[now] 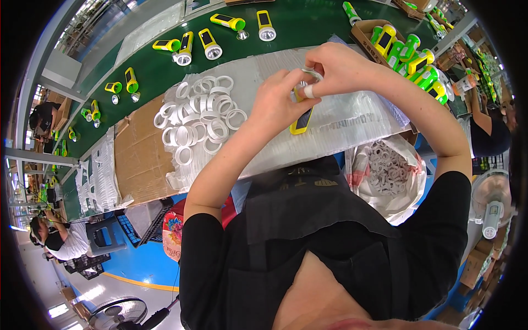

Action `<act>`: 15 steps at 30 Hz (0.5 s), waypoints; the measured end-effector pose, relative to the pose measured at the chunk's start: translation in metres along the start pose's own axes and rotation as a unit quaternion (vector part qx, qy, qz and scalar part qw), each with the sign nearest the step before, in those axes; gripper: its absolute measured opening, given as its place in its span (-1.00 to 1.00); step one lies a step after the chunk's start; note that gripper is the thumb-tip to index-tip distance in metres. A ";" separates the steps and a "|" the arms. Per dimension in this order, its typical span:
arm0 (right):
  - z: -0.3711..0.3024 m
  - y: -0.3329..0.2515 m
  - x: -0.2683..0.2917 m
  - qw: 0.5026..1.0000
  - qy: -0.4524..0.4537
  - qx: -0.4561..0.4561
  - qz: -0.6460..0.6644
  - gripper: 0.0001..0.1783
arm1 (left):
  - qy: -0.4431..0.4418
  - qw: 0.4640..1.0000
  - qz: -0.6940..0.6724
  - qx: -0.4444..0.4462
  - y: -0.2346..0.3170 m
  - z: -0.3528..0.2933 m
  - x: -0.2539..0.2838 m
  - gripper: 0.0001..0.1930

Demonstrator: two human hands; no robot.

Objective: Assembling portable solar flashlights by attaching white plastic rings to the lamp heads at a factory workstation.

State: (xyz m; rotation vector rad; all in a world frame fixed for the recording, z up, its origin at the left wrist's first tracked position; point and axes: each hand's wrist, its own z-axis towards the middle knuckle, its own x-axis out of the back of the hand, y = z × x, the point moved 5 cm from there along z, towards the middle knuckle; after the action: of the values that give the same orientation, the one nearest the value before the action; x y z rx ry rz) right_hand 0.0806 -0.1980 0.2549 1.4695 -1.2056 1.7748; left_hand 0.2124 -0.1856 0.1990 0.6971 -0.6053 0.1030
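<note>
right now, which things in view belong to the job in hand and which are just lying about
Likely part of the work: nearest yellow flashlight, loose white rings, carton of flashlights, open bag of pale parts.

Apparently just lying about: red flowered fabric, fan at lower left, fan at right.

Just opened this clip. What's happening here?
A person's left hand and right hand meet around the upper end of a yellow flashlight; a pale ring seems to be between the fingertips, partly hidden. Loose white rings are piled to the left. More flashlights lie along the far side of the green bench, with others in and around a cardboard box at upper right.
</note>
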 end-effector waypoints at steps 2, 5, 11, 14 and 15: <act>0.002 0.001 -0.002 0.999 0.023 -0.040 -0.013 -0.48 | 0.020 1.000 0.009 0.005 -0.001 0.001 -0.004 -0.61; 0.000 0.005 -0.004 0.987 0.025 -0.145 -0.070 -0.42 | 0.060 0.997 0.039 -0.013 0.001 0.004 -0.005 -0.60; 0.006 0.019 -0.003 0.977 -0.084 -0.161 -0.110 -0.46 | 0.007 1.000 0.015 0.024 -0.002 0.004 -0.006 -0.59; -0.002 -0.002 0.012 0.938 0.222 0.261 0.057 -0.39 | 0.042 0.999 -0.015 0.001 0.000 0.003 -0.005 -0.59; -0.001 0.003 0.006 0.979 0.120 0.165 0.006 -0.39 | 0.043 0.999 -0.010 -0.006 -0.002 0.002 -0.006 -0.59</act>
State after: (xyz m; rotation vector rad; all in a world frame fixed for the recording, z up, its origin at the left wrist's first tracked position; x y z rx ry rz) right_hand 0.0758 -0.1990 0.2594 1.3700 -0.8306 2.1676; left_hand 0.2068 -0.1878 0.1958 0.6838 -0.5170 0.1099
